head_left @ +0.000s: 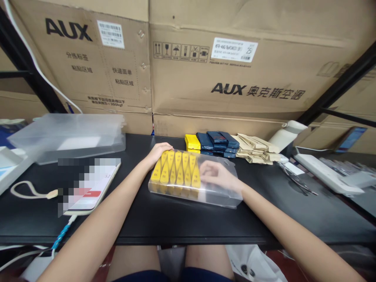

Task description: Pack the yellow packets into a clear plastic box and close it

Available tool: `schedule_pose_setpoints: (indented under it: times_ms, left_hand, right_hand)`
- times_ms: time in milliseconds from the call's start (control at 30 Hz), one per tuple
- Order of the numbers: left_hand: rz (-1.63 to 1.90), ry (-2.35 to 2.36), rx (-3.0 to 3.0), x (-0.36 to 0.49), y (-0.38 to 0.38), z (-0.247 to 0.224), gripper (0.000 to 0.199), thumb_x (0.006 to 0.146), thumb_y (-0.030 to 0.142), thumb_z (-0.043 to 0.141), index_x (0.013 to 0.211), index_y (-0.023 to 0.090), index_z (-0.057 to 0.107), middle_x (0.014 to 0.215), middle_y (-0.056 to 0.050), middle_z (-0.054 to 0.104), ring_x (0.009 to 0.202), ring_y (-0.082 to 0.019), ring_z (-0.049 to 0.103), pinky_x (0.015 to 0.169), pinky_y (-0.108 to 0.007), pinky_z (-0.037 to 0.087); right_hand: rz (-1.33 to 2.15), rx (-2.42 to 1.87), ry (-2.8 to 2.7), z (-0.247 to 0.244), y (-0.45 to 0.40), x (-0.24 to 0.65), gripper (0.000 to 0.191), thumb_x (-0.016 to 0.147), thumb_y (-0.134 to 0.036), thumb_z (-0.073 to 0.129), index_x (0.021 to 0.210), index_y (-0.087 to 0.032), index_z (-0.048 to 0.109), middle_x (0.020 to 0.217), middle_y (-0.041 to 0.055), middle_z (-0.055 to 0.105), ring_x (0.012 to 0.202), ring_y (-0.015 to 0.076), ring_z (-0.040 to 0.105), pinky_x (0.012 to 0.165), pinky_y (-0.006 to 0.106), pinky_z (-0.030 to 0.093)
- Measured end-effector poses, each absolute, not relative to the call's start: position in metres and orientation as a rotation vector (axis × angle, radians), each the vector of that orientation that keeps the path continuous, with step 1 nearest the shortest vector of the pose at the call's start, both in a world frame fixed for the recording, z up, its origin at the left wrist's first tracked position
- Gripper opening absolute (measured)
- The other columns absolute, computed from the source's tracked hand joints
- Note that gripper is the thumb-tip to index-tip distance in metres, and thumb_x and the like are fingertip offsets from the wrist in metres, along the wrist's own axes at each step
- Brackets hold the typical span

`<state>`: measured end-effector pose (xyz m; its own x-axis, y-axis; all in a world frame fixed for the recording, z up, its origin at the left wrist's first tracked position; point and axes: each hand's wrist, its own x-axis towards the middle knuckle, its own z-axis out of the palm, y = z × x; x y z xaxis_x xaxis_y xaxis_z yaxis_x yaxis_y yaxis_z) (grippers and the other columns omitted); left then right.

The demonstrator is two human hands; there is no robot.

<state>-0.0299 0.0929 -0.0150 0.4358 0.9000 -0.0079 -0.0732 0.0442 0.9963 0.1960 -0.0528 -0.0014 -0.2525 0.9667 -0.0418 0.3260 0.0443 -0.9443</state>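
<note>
A clear plastic box [219, 197] lies on the black table, with a row of several yellow packets [175, 172] filling its left part. My left hand [160, 153] grips the far left corner of the box, fingers bent over its top edge. Through the open right end my right hand [216, 172] reaches inside and shows through the plastic, a little blurred. Its fingers are curled, with the tips at the rightmost yellow packet [195, 176]. The right part of the box around that hand holds no packets.
Behind the box stand yellow packets [192, 143], dark blue packets [217, 141] and beige packets [255, 148]. A white bottle [286, 135] leans at the right, near a power strip [326, 172]. At left are empty clear boxes [79, 133] and a charging phone [96, 188]. Large cartons [188, 86] back the table.
</note>
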Motion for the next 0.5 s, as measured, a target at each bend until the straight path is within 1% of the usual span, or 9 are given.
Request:
schedule_pose_setpoints:
  times_ms: [67,167,233,367,500]
  left_hand:
    - [0.891,0.83,1.305,-0.0297,0.0929,-0.0148,0.016,0.059,0.032,0.066,0.063,0.016,0.065,0.061,0.0,0.062,0.062,-0.015,0.055,0.063,-0.026,0.04]
    - [0.894,0.823,1.308,-0.0296,0.0928,-0.0138,0.016,0.059,0.031,0.066,0.062,0.016,0.065,0.061,0.0,0.062,0.062,-0.015,0.055,0.063,-0.027,0.04]
    - [0.894,0.82,1.312,-0.0296,0.0926,-0.0134,0.015,0.059,0.031,0.066,0.061,0.016,0.065,0.061,0.0,0.062,0.062,-0.015,0.055,0.063,-0.027,0.04]
    - [0.897,0.823,1.31,-0.0299,0.0926,-0.0141,0.015,0.059,0.031,0.066,0.061,0.016,0.065,0.061,0.0,0.063,0.063,-0.015,0.056,0.064,-0.026,0.04]
    - [0.9,0.817,1.318,-0.0299,0.0929,-0.0149,0.015,0.059,0.031,0.065,0.061,0.016,0.065,0.062,0.0,0.063,0.064,-0.015,0.056,0.064,-0.027,0.041]
  right_hand:
    - [1.216,-1.311,-1.664,-0.0007,-0.0533,0.1949,0.028,0.071,-0.039,0.073,0.079,-0.018,0.056,0.078,0.0011,0.064,0.067,0.0136,0.062,0.061,0.027,0.049]
    - [1.214,-1.237,-1.659,0.0001,-0.0533,0.1935,0.025,0.071,-0.035,0.073,0.082,-0.017,0.06,0.084,0.0025,0.066,0.079,0.0158,0.064,0.073,0.031,0.05]
    - [1.227,-1.188,-1.662,0.0006,-0.0532,0.1934,0.026,0.069,-0.032,0.075,0.085,-0.017,0.06,0.087,0.0026,0.066,0.083,0.016,0.064,0.079,0.033,0.05]
    - [1.275,-1.152,-1.672,0.0013,-0.0535,0.1948,0.036,0.064,-0.026,0.079,0.093,-0.018,0.059,0.09,0.0028,0.065,0.086,0.0168,0.064,0.081,0.035,0.051]
    - [1.272,-1.159,-1.671,0.0019,-0.0537,0.1956,0.039,0.063,-0.027,0.079,0.096,-0.018,0.059,0.093,0.004,0.065,0.089,0.0184,0.064,0.078,0.034,0.052]
